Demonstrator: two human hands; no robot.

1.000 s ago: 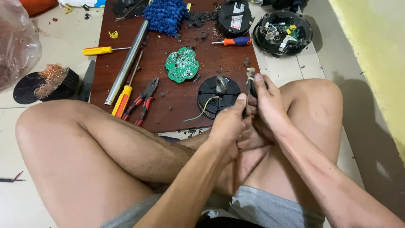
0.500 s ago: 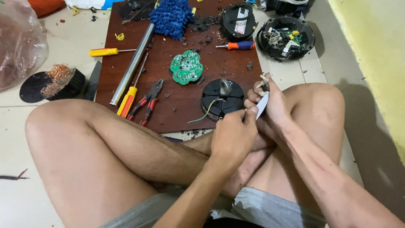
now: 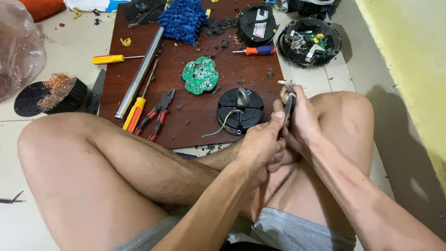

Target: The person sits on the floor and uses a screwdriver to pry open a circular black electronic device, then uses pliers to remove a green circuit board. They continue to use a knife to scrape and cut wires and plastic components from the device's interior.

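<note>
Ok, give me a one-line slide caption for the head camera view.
Both hands, left hand and right hand, grip a small dark tool beside a wooden board strewn with parts.

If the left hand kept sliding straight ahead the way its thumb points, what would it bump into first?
Probably the dark flat piece that the right hand holds; the left hand already has its thumb against it. Beyond lies the wooden board, though depth is unclear.

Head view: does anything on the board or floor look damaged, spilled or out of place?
Yes. Dark crumbs and broken bits are scattered over the brown board near the blue mop head. A round black housing lies open on the tiles with its wiring exposed. A bare green circuit board lies loose.
</note>
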